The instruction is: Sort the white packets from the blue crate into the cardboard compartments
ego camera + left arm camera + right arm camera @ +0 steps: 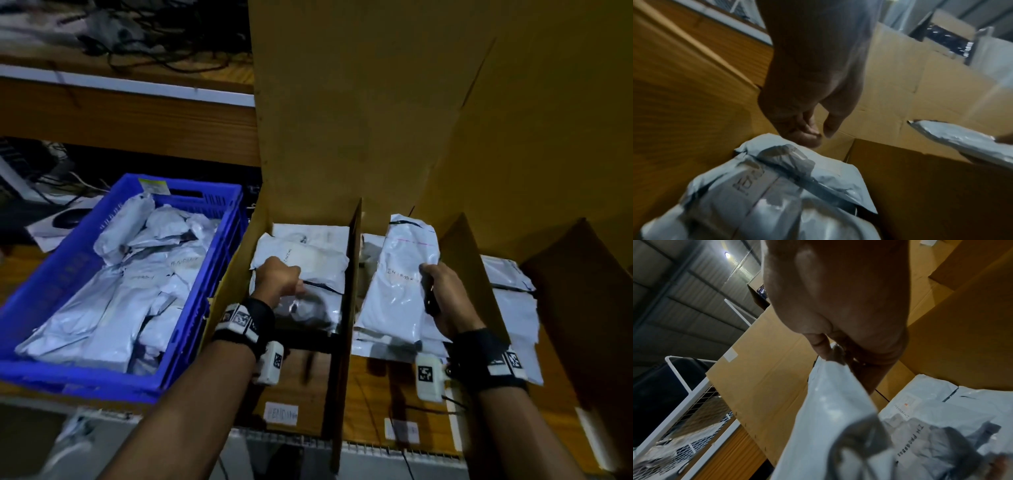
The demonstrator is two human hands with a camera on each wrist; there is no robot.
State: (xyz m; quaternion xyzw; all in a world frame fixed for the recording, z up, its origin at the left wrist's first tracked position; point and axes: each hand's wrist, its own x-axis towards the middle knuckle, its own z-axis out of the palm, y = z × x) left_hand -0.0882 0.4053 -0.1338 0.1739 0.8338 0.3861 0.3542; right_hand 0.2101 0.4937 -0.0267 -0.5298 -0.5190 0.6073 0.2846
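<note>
A blue crate (191, 298) is sitting on the left, piled with white packets (137, 274) too jumbled to count. Beside it a tall cardboard box (342, 120) is standing open, and two upright dividers (351, 274) are splitting it into three compartments, each already holding packets. The dividers are standing between the two hands, so each hand is working in its own slot.

The left hand (277, 277) is hanging over the packets in the left compartment (301, 260); the head view is hiding its fingertips, while the left wrist view is showing the fingers (807, 129) loosely curled just above the top packet and gripping nothing. The right hand (442, 298) is grasping one long packet (400, 274) by its edge, tilted up over the stack in the middle compartment. Only the right wrist view is showing "IN PROGRESS" printed on a packet (920, 439) lying below, and a white wire rack (684, 410) beyond the box wall.

Paper labels (281, 413) are sticking to the floor at the front of the left and middle compartments.
</note>
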